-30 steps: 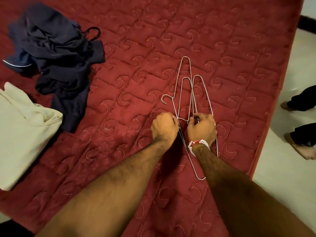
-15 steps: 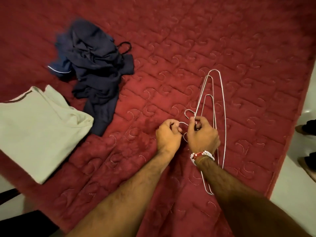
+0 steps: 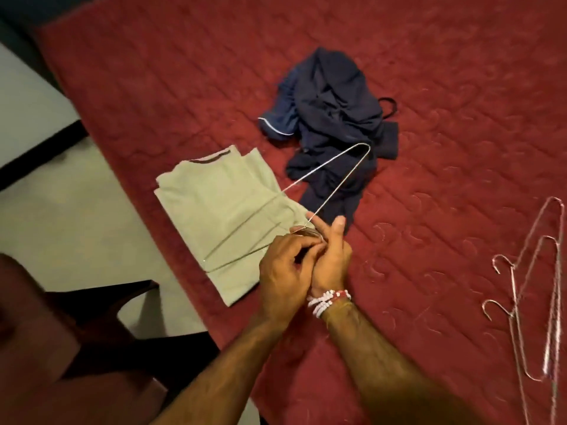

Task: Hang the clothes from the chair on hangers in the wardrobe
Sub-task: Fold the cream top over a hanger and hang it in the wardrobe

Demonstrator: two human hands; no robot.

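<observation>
Over the folded pale shirt point(image 3: 227, 204) at the red quilt point(image 3: 429, 87) edge, pinching one wire hanger point(image 3: 337, 188) by its neck, left hand point(image 3: 285, 271) and right hand point(image 3: 333, 259) bunched together, navy heap point(image 3: 334, 102) just beyond, two spare hangers point(image 3: 512, 289) lying far right

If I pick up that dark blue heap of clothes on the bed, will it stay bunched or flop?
Probably flop: the dark blue heap lies crumpled in soft folds, so it should sag. It looks like thin cloth, so likely light. A strap loop sticks out and might dangle or snag.
</observation>
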